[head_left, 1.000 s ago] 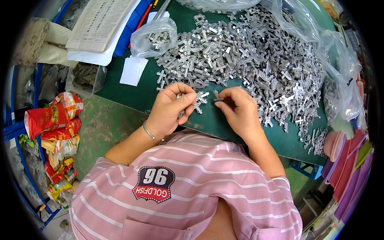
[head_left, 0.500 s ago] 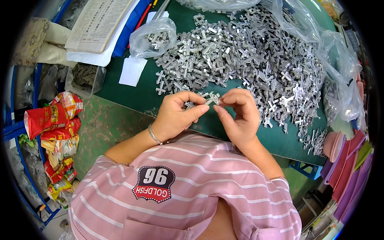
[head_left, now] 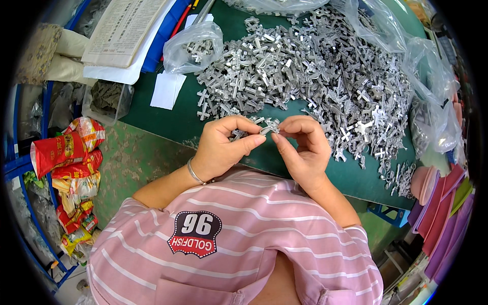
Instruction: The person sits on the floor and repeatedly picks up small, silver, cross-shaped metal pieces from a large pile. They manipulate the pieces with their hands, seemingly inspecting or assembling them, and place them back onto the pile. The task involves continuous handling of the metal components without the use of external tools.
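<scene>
Small silvery metal pieces (head_left: 269,125) sit between my two hands, close to the near edge of the green table (head_left: 178,129). My left hand (head_left: 226,142) pinches them between thumb and forefinger, and more pieces show inside its curled fingers. From the other side, my right hand (head_left: 304,142) grips the same pieces with thumb and fingertips. Their exact shape is too small to make out. Just beyond my hands spreads a big heap of silvery metal pieces (head_left: 305,66), several of them cross-shaped.
A clear plastic bag of metal pieces (head_left: 195,48) and white paper slips (head_left: 168,90) lie left of the heap. Behind them are a printed booklet (head_left: 124,33) and a blue tray (head_left: 161,43). More plastic bags (head_left: 432,91) and stacked coloured sheets (head_left: 439,213) are at the right.
The metal pieces between my fingertips have turned slightly. Both hands keep almost the same place and grip.
</scene>
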The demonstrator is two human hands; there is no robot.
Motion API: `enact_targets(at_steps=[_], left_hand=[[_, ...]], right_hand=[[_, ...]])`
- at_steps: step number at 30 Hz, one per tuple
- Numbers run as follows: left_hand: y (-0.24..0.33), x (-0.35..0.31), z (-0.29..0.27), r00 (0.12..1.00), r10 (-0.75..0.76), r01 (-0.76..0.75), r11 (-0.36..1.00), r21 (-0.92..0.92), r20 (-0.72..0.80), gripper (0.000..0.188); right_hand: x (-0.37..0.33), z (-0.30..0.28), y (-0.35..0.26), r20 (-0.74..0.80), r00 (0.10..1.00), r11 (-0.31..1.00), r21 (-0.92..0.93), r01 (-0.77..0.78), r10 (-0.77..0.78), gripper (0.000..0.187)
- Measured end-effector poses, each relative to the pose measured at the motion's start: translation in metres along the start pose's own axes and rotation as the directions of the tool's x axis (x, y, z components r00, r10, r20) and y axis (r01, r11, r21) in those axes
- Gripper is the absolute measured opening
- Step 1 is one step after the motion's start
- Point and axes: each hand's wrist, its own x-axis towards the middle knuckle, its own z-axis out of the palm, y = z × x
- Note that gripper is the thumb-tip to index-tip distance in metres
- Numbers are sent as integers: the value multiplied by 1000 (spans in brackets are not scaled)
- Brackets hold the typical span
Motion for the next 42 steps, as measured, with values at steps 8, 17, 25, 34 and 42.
enact_targets(at_steps=[8,17,25,34,42], left_hand=[[1,5,-28,992,22,63,764,-642,123,11],[1,10,-34,992,-128,113,891,-440,-4,10],[1,4,-12,994,-101,96,988,-123,-35,20],[0,5,-17,993,91,-89,996,-30,79,10],[3,7,-31,992,-92,127,776,-618,89,14]], right_hand=[[15,-6,1,156,979,944,-320,-74,130,9],[15,9,13,280,960,876,-466,125,12,12],[9,-5,8,197,949,903,-309,299,-247,16],[2,-6,3,203,954,936,233,-265,220,8],[28,-7,1,288,935,967,-207,-150,207,12]])
